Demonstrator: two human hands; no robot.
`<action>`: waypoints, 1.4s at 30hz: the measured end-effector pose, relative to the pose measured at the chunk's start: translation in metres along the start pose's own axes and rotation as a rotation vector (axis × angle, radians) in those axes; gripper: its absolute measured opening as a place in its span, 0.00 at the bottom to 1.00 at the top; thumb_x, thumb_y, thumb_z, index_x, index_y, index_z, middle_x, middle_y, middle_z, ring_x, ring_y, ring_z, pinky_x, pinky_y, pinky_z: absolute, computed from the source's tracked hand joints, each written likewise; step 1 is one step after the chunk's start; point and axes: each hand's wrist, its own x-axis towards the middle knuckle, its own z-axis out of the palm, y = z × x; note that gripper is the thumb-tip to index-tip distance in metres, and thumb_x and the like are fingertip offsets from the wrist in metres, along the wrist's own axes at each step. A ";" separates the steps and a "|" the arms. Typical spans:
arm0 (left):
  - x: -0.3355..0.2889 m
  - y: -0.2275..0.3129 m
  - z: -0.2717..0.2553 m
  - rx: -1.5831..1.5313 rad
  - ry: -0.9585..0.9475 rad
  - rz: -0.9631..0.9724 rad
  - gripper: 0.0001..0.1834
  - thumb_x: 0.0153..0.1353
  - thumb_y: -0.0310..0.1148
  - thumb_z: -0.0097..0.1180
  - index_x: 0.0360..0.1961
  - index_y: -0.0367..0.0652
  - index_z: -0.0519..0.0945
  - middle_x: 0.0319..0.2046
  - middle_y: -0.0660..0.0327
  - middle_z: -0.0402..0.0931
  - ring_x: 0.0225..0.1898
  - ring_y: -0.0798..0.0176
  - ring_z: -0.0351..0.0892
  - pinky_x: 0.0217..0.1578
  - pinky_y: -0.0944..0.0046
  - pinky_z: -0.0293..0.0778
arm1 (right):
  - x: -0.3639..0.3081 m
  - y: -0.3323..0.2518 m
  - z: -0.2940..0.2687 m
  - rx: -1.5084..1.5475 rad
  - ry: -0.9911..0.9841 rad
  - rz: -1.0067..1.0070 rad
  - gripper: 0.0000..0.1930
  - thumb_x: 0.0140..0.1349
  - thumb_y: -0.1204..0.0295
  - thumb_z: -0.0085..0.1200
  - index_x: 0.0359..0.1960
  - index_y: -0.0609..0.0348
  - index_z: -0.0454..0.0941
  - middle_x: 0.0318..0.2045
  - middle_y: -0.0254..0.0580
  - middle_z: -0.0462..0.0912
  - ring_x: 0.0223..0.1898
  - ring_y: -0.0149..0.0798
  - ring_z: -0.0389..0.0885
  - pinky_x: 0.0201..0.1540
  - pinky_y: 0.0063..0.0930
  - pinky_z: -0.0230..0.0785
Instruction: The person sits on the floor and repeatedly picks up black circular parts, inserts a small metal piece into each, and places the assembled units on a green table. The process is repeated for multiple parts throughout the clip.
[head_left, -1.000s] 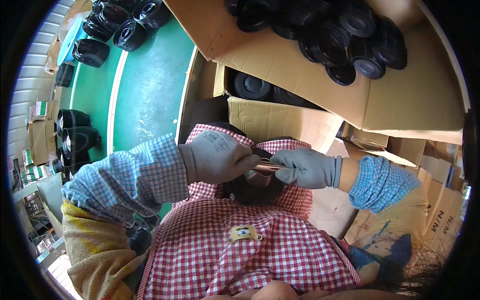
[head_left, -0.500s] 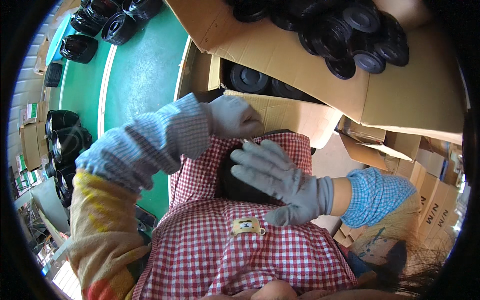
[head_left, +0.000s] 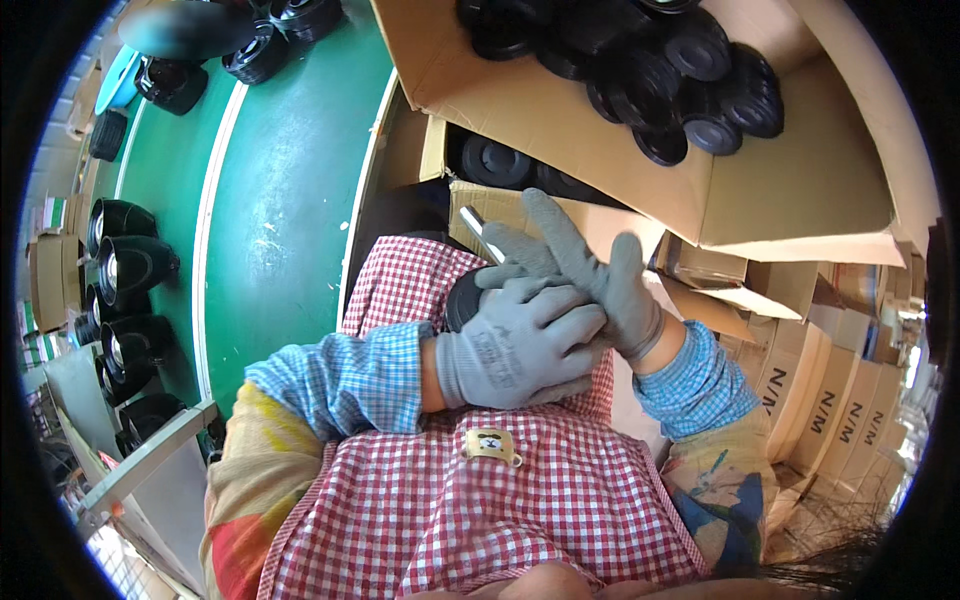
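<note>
My gloved left hand (head_left: 520, 345) lies across my lap with its fingers curled. It overlaps the lower part of my gloved right hand, and what is inside its grip is hidden. A black round ridged part (head_left: 462, 305) shows beside it on my lap, mostly covered. My right hand (head_left: 595, 265) is raised just beyond, one long finger and one outer finger stretched apart. From under its other fingers a shiny silver metal rod (head_left: 475, 222) sticks out toward the upper left; those fingers appear bent around it, though their grip is partly hidden.
A large open cardboard box (head_left: 560, 110) with a heap of black round parts (head_left: 650, 85) stands ahead. Below it, a smaller box (head_left: 437, 150) holds black discs. At left is a green table (head_left: 290, 200) with glossy black housings (head_left: 135, 270). Cartons (head_left: 825, 400) stand at right.
My left hand has come down toward my body and now overlaps the right. My right hand has turned from lying flat to pointing upward, and the silver rod has come into view.
</note>
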 end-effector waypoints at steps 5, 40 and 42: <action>-0.013 -0.015 0.034 -0.089 -0.025 -0.089 0.17 0.55 0.49 0.62 0.39 0.51 0.78 0.39 0.61 0.74 0.45 0.54 0.75 0.49 0.52 0.72 | 0.026 0.001 -0.047 -0.513 0.107 -0.224 0.41 0.70 0.32 0.28 0.67 0.49 0.71 0.70 0.52 0.67 0.71 0.51 0.64 0.76 0.47 0.48; -0.081 -0.006 0.016 0.279 -0.696 0.244 0.25 0.69 0.36 0.45 0.67 0.56 0.73 0.66 0.61 0.71 0.71 0.55 0.65 0.77 0.46 0.43 | 0.090 0.018 -0.234 -2.076 1.321 -0.265 0.23 0.66 0.50 0.53 0.54 0.50 0.80 0.53 0.45 0.83 0.53 0.56 0.80 0.55 0.46 0.72; -0.076 -0.009 0.041 0.289 -0.675 0.292 0.22 0.67 0.38 0.47 0.61 0.55 0.78 0.61 0.63 0.75 0.67 0.57 0.69 0.74 0.47 0.48 | 0.075 0.007 -0.184 -2.170 1.265 -0.560 0.20 0.66 0.53 0.55 0.54 0.50 0.81 0.54 0.45 0.83 0.55 0.56 0.79 0.58 0.46 0.70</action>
